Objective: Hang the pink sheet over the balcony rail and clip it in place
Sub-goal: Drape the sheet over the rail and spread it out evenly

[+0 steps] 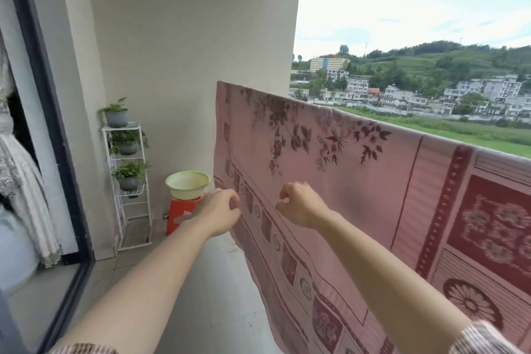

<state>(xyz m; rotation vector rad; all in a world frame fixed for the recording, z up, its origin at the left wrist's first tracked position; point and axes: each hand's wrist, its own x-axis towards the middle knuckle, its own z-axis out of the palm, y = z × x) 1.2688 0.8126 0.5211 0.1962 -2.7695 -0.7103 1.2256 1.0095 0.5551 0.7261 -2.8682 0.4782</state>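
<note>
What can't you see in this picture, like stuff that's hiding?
All in the head view:
- The balcony rail: fully covered by the pink flower-patterned sheet draped over it.
- Any clips: none can be made out along the sheet's top edge.
- The sheet's right end and bottom hem: cut off by the picture's edges.
- What the left hand and right hand pinch: curled fingers hide it.
- Inside the pale green plastic basin: its rim blocks the view.

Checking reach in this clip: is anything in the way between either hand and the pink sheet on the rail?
Nothing visible. The left hand and right hand are loosely curled right in front of the pink sheet, already draped over the rail. No clips visible.
</note>
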